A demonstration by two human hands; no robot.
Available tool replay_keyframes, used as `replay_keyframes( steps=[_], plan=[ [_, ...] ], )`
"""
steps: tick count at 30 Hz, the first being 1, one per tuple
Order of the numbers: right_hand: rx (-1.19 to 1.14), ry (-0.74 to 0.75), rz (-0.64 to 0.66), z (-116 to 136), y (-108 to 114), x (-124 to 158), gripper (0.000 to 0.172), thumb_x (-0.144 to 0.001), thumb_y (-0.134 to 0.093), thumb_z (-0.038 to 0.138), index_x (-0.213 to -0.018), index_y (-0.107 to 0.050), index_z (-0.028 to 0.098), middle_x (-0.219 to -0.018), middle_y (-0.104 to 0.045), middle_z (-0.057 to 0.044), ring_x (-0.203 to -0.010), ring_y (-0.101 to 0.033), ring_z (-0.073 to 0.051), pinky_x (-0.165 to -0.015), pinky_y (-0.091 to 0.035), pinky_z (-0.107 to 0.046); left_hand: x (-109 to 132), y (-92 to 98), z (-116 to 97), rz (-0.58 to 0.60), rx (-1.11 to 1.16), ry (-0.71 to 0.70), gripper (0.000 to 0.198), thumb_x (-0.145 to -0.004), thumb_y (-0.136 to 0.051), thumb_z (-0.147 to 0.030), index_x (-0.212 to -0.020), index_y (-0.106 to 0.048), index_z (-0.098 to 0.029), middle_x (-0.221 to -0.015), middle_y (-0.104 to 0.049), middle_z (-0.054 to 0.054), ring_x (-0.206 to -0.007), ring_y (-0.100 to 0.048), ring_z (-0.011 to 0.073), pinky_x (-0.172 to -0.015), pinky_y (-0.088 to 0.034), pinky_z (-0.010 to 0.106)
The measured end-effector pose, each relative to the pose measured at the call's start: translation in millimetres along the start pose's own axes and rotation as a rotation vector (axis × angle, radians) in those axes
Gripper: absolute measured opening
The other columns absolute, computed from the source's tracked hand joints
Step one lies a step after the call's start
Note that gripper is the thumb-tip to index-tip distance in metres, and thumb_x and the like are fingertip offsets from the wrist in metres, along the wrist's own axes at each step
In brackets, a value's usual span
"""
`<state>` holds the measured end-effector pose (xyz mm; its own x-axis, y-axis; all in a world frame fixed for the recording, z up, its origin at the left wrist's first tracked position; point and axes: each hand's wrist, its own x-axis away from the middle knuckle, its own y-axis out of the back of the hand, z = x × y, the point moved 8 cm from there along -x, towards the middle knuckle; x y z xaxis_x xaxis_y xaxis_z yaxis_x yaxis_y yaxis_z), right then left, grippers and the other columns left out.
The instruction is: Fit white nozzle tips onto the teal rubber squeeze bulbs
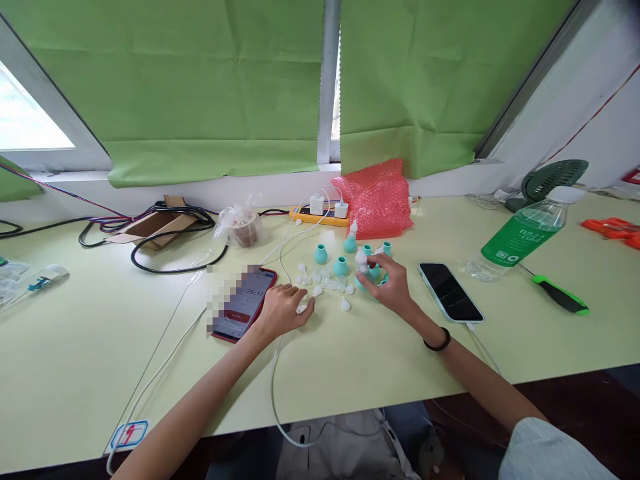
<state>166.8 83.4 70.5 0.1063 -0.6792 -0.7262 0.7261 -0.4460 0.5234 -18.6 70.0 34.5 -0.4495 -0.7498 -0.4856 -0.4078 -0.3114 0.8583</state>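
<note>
My right hand (390, 287) pinches a small white bulb-shaped nozzle (361, 260) between thumb and fingers, above a cluster of small teal rubber bulbs. Some bulbs there are partly hidden by the hand. Further left stand a teal bulb (321, 253) and another teal bulb (341, 267). One bulb (350, 243) at the back carries a white tip (353, 228). My left hand (286, 309) rests palm down by the loose white pieces, thumb apart from the fingers, with a white piece partly visible beneath. Clear plastic pieces (330, 281) and a white teardrop-shaped tip (345, 304) lie between the hands.
A phone in a red case (237, 319) lies under my left wrist's side; another phone (450, 293) is at right. Behind are a power strip (299, 215) and red bubble wrap (383, 207). A bottle (520, 240), screwdriver (560, 295) and white cable (274, 380) are also around.
</note>
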Motion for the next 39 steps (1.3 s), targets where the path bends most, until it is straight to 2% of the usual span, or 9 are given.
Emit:
replay_keyframes(
  steps=[5, 11, 16, 19, 24, 27, 31, 34, 39],
  plan=[
    [0.168, -0.095, 0.016, -19.7, -3.4, 2.1, 0.026, -0.066, -0.054, 0.029, -0.090, -0.051, 0.018, -0.069, -0.058, -0.002, -0.058, -0.050, -0.015, -0.064, -0.041, -0.030, 3.3, -18.6, -6.7, 0.228, -0.287, -0.049, 0.042, -0.074, -0.036, -0.041, -0.058, -0.060, -0.011, -0.045, -0.054, 0.009, -0.044, -0.052, 0.0187, -0.047, -0.031, 0.027],
    [0.359, -0.117, 0.087, -30.3, -11.2, 5.5, 0.034, -0.065, -0.054, 0.033, -0.095, -0.050, 0.019, -0.058, -0.056, 0.001, -0.050, -0.050, -0.015, -0.057, -0.038, -0.029, 5.5, -28.6, -14.1, 0.392, -0.268, -0.114, 0.029, -0.069, -0.040, -0.031, -0.061, -0.059, -0.011, -0.052, -0.057, 0.010, -0.048, -0.054, 0.0204, -0.048, -0.032, 0.029],
    [0.401, -0.109, 0.116, -35.0, -16.7, 7.8, 0.034, -0.064, -0.055, 0.037, -0.093, -0.051, 0.019, -0.060, -0.058, 0.000, -0.049, -0.050, -0.015, -0.053, -0.037, -0.028, 4.6, -27.8, -18.3, 0.365, -0.167, -0.139, 0.027, -0.074, -0.038, -0.027, -0.067, -0.059, -0.011, -0.057, -0.056, 0.009, -0.053, -0.054, 0.0182, -0.050, -0.035, 0.027],
    [0.361, -0.075, 0.087, -28.9, -14.5, 6.2, 0.040, -0.064, -0.056, 0.039, -0.097, -0.049, 0.019, -0.071, -0.060, -0.003, -0.059, -0.054, -0.018, -0.058, -0.038, -0.030, 5.1, -28.4, -18.8, 0.335, -0.152, -0.141, 0.029, -0.078, -0.037, -0.029, -0.077, -0.060, -0.012, -0.064, -0.056, 0.009, -0.058, -0.054, 0.0176, -0.052, -0.037, 0.027],
    [0.262, 0.028, -0.109, -5.6, 3.9, 8.0, 0.044, -0.063, -0.059, 0.037, -0.101, -0.047, 0.018, -0.107, -0.047, -0.013, -0.094, -0.047, -0.027, -0.073, -0.040, -0.039, 7.7, -33.6, -13.7, 0.294, -0.119, -0.132, 0.029, -0.080, -0.039, -0.034, -0.093, -0.057, -0.016, -0.079, -0.055, 0.008, -0.066, -0.055, 0.0172, -0.056, -0.042, 0.028],
    [0.155, 0.160, -0.154, 14.0, 3.6, 18.8, 0.034, -0.067, -0.057, 0.029, -0.098, -0.047, 0.021, -0.111, -0.041, -0.013, -0.100, -0.043, -0.027, -0.078, -0.040, -0.043, 8.6, -35.2, -10.2, 0.245, -0.039, -0.123, 0.027, -0.079, -0.041, -0.031, -0.100, -0.054, -0.018, -0.089, -0.054, 0.008, -0.075, -0.054, 0.0177, -0.062, -0.044, 0.029],
    [0.022, 0.328, 0.181, 43.4, -33.4, 37.0, 0.024, -0.073, -0.049, 0.020, -0.096, -0.049, 0.021, -0.110, -0.045, -0.011, -0.103, -0.043, -0.024, -0.083, -0.039, -0.044, 7.0, -31.9, -10.5, 0.181, 0.007, -0.129, 0.025, -0.079, -0.042, -0.026, -0.100, -0.053, -0.018, -0.099, -0.051, 0.011, -0.088, -0.050, 0.0202, -0.071, -0.045, 0.033],
    [0.069, 0.336, 0.430, 53.3, -61.0, 50.9, 0.029, -0.075, -0.047, 0.022, -0.103, -0.049, 0.017, -0.123, -0.037, -0.014, -0.114, -0.033, -0.027, -0.088, -0.035, -0.046, 5.4, -27.5, -14.6, 0.163, -0.014, -0.146, 0.031, -0.078, -0.042, -0.026, -0.108, -0.048, -0.017, -0.112, -0.046, 0.013, -0.100, -0.044, 0.0237, -0.080, -0.041, 0.038],
    [0.227, 0.293, 0.583, 45.4, -83.0, 66.2, 0.046, -0.075, -0.046, 0.035, -0.116, -0.043, 0.013, -0.132, -0.025, -0.015, -0.122, -0.013, -0.035, -0.090, -0.027, -0.054, 8.1, -33.4, -18.9, 0.238, -0.044, -0.181, 0.040, -0.081, -0.037, -0.030, -0.118, -0.038, -0.016, -0.125, -0.038, 0.013, -0.115, -0.032, 0.0271, -0.093, -0.028, 0.045]
  ],
)
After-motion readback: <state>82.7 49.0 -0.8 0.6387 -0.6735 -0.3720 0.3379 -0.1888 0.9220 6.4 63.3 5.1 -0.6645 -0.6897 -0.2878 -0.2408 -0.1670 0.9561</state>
